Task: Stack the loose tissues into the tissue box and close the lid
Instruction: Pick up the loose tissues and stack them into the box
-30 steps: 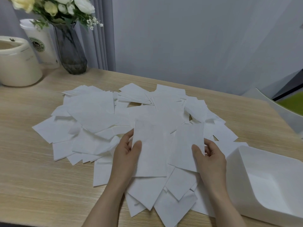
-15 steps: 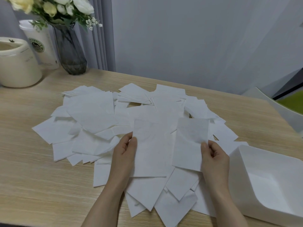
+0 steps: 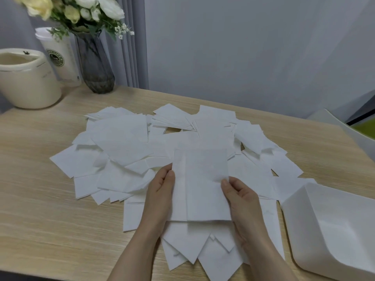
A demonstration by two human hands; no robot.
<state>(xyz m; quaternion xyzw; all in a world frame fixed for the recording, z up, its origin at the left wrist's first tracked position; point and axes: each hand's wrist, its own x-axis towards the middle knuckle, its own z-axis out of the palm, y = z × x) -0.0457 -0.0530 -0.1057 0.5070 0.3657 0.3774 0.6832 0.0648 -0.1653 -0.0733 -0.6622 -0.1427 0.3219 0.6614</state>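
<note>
Tissues being gathered: step in hand is squaring up a small stack w/ both hands, above the loose pile (image 3: pixel 142 151) that spreads over the middle of the table (image 3: pixel 40 209). Left hand (image 3: pixel 160 197) grips the stack's left edge, thumb on top, fingers curled under. Right hand (image 3: pixel 241 201) pinches the right edge the same way. Held stack (image 3: pixel 200 185) looks like two sheets at least, top one offset a bit to the right, so edges aren't flush.

Tissue box (image 3: pixel 332 230) sits open at the table's near right corner, just beside the pile's right fringe; inside looks bare, no tissues seen in it. Can't tell where the lid is.

Judgement: task is early, most sheets are not yet collected. Next move prob. calls for aligning the edges, then either adding more sheets from the pile or carrying the stack right and lowering it flat into the box w/o letting the thin sheets fan out or fold.
</note>
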